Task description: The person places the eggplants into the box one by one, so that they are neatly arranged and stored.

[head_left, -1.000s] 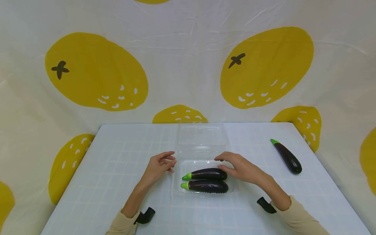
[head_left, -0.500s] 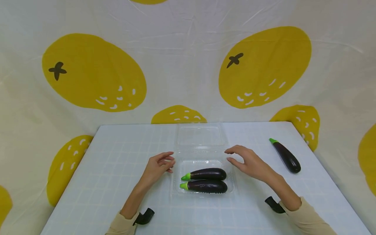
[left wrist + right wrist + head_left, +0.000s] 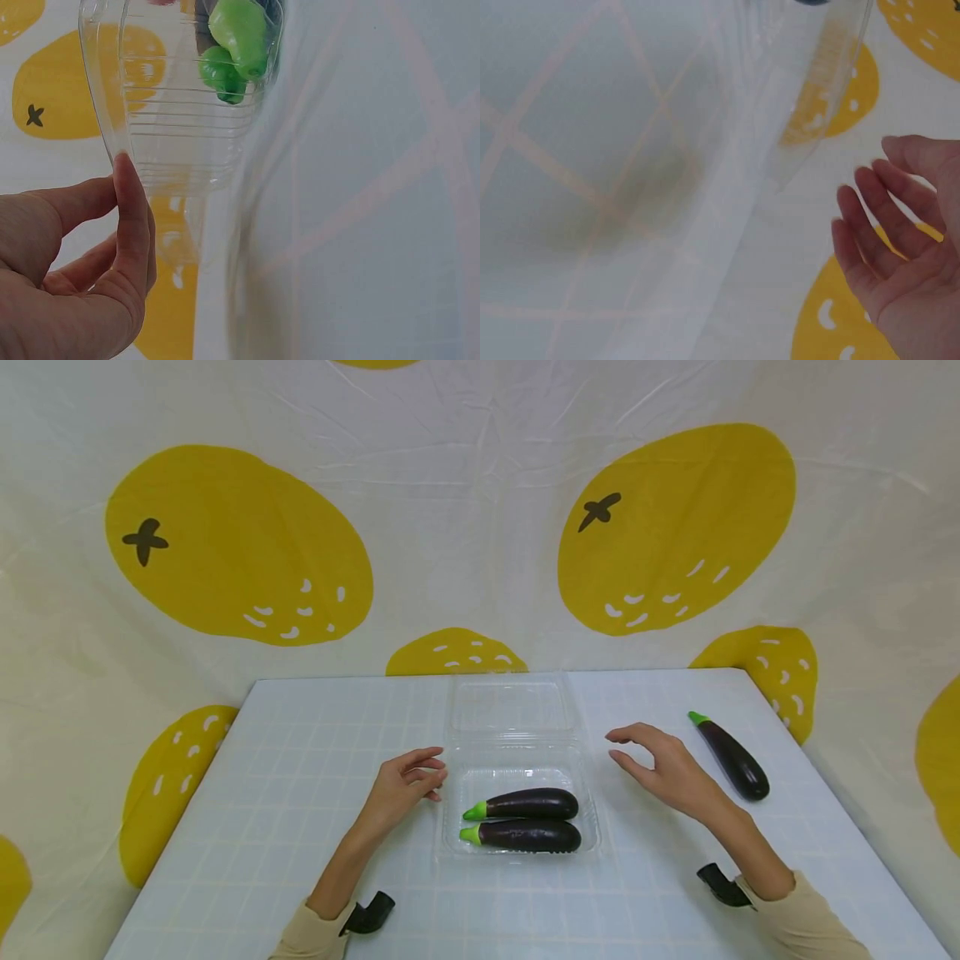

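Two dark eggplants with green stem ends, an upper eggplant point(image 3: 532, 804) and a lower eggplant point(image 3: 531, 836), lie side by side in a clear plastic clamshell container point(image 3: 592, 835). The container's lid point(image 3: 512, 706) is folded back behind it. My left hand point(image 3: 397, 789) is at the container's left edge, fingers loosely bent; the left wrist view has a fingertip at the rim, but contact is unclear. My right hand point(image 3: 667, 772) is above the table right of the container, thumb and fingers apart, holding nothing. Right of that hand lies a third eggplant point(image 3: 731, 757).
A white checked cloth covers the table point(image 3: 337, 718). Behind and beside the table hangs a white sheet point(image 3: 465, 527) printed with big yellow fruit. A black wrist device point(image 3: 371, 912) sits at the left cuff, and another black wrist device point(image 3: 723, 885) at the right.
My right hand has moved from above the container's right side, beside the upper eggplant, off to the right, nearer the third eggplant. My left hand and the eggplants have stayed put.
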`<state>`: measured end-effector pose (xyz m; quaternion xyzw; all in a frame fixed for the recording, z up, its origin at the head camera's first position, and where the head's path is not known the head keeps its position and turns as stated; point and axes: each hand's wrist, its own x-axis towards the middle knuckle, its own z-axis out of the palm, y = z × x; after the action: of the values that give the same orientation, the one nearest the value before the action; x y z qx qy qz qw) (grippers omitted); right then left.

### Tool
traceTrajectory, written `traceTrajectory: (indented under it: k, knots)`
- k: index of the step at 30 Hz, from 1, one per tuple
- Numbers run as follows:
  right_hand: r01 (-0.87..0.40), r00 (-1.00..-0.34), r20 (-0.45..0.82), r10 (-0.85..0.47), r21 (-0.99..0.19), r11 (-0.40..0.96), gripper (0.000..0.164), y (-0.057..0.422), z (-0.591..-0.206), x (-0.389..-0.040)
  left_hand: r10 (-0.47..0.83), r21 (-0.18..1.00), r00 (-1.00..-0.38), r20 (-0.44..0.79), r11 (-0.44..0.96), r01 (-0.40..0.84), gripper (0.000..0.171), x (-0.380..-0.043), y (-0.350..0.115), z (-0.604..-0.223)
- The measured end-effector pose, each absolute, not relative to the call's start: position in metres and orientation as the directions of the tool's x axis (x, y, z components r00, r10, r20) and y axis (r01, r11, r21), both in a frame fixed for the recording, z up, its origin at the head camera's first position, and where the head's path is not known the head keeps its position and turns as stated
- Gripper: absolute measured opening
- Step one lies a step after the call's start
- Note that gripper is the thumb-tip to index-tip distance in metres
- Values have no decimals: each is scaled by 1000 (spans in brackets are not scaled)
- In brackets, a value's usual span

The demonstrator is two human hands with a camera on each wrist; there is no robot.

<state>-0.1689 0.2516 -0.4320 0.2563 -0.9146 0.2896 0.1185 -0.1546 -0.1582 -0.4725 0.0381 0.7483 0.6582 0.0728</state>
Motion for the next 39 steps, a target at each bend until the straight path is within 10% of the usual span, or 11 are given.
traceTrajectory:
  k: [39]
  knots:
    - [-364, -885, 452, -111, -523, 771, 29, 337, -460, -166, 150, 989, -987, -62, 140, -41, 46, -154, -157, -471]
